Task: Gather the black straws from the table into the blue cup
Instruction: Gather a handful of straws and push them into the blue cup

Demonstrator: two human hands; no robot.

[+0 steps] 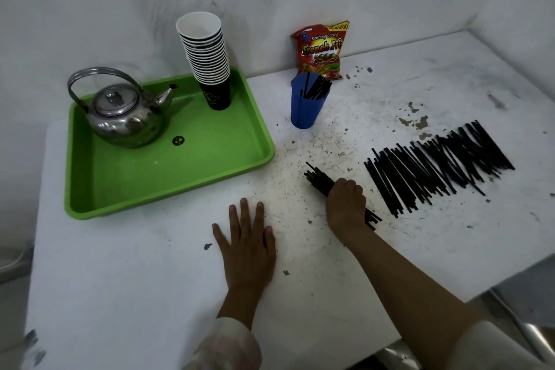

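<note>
Head cam: right hand [345, 207] fisted around a straw bundle [319, 179], left hand [249, 245] flat, empty. Next: lift, upend into blue cup [306, 108]; loose pile [435, 165] remains.

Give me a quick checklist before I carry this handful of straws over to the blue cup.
1. Right hand closed around the bundle of straws: ok.
2. Bundle ends even: not ok, tips stick out unevenly at the far end.
3. Blue cup upright: ok.
4. Room in the cup: ok, the straws already inside lean to the right, leaving the left part of the mouth open.
5. Path to the cup: ok, only bare table between.
6. Left hand free to steady the cup: ok, flat on the table, empty.
</note>
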